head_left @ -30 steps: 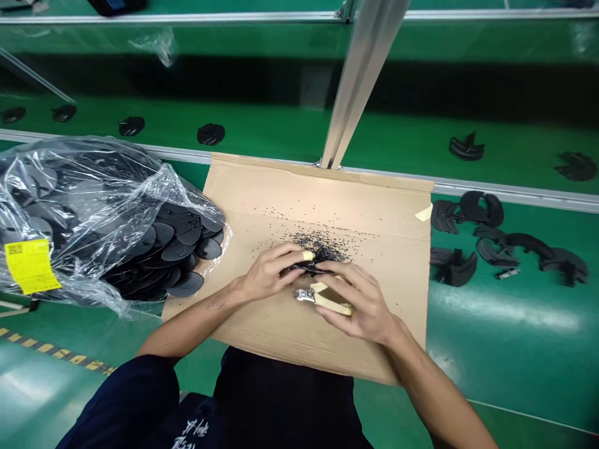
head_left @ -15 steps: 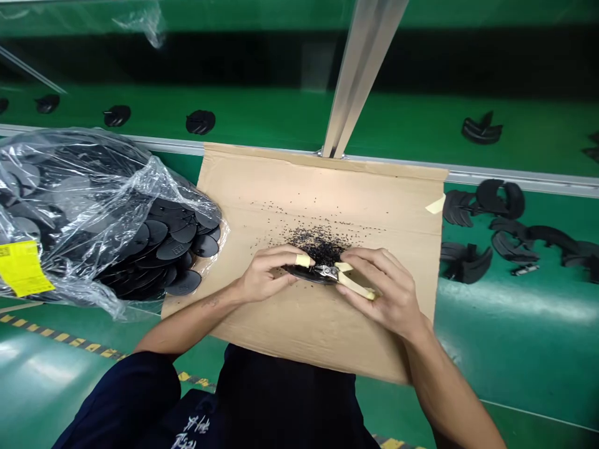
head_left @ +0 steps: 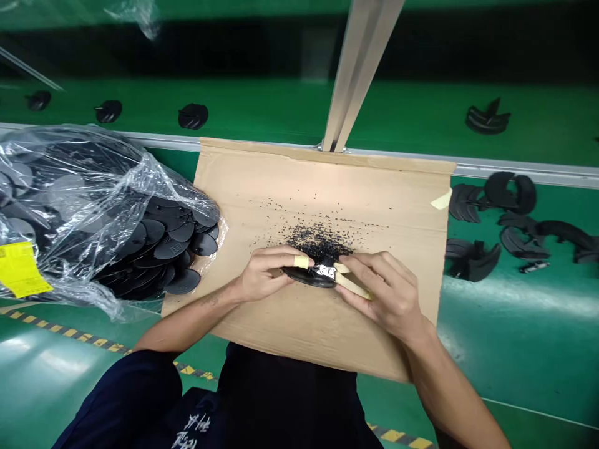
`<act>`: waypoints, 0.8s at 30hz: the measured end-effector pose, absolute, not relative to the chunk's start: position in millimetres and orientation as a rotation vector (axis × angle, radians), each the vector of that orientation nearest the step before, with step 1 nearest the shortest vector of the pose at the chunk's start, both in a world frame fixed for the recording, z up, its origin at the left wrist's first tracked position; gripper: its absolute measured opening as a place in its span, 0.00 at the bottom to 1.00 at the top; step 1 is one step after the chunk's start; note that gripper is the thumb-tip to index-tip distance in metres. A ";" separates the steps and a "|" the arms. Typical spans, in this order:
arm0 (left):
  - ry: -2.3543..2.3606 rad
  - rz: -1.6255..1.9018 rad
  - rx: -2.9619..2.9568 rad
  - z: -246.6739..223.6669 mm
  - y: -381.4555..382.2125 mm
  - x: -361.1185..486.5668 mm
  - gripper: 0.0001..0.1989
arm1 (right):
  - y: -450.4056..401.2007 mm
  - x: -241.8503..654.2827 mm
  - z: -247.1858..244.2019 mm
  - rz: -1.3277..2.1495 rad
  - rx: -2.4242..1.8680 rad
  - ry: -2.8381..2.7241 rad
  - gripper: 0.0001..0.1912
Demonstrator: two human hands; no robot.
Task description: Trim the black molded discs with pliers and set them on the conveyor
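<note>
Between the cardboard's side edges, my left hand pinches the black disc, seemingly steadying it against the cutters in my half-closed right hand.

No text readable | white characters on navy cloth garment | yellow rectangular label on clear plastic bag

Left fingers pinch black disc; right fingers hold pliers.
</note>
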State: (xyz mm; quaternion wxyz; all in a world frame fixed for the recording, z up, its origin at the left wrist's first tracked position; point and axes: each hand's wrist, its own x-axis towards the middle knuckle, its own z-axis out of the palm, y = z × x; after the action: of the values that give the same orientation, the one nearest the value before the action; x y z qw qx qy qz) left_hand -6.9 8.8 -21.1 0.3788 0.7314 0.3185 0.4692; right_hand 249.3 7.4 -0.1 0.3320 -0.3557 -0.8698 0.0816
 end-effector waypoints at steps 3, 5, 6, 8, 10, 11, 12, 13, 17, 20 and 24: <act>0.781 1.213 1.879 -21.5 8.9 -7.4 0.11 | 7.0 249.1 1.5 0.175 -0.953 -2.298 0.19; 0.765 1.214 1.888 -21.9 8.8 -8.0 0.12 | 6.3 249.0 3.6 0.160 -0.965 -2.321 0.18; 0.758 1.214 1.892 -22.2 8.7 -8.3 0.12 | 5.6 248.8 4.8 0.148 -0.969 -2.334 0.18; 0.748 1.222 1.900 -22.7 8.4 -8.6 0.13 | 3.2 248.1 7.2 0.114 -0.977 -2.365 0.18; 0.745 1.229 1.909 -22.6 8.0 -8.9 0.14 | -0.1 246.8 8.5 0.087 -0.996 -2.381 0.17; 0.747 1.230 1.914 -22.1 7.9 -9.0 0.13 | -1.9 246.1 8.5 0.101 -1.009 -2.376 0.16; 0.749 1.230 1.919 -21.3 7.8 -9.3 0.13 | -3.4 245.3 8.0 0.147 -1.013 -2.356 0.15; 0.751 1.227 1.925 -20.2 7.8 -9.6 0.12 | -4.5 244.7 7.2 0.229 -1.011 -2.321 0.15; 0.772 1.215 1.940 -15.7 8.0 -11.9 0.14 | -2.6 245.1 2.6 0.679 -1.048 -2.079 0.14; 0.784 1.189 1.941 -15.3 7.9 -12.3 0.16 | 3.1 247.1 0.2 0.664 -1.119 -2.032 0.17; 0.785 1.131 1.940 -17.3 7.3 -10.5 0.18 | 6.1 246.3 -1.9 0.198 -1.106 -2.225 0.20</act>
State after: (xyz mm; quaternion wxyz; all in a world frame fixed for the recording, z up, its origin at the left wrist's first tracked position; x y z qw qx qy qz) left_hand -10.5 7.3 -17.3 0.3721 0.7570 0.3064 0.4412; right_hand 246.3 6.1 -1.9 0.3188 -0.4205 -0.8461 0.0753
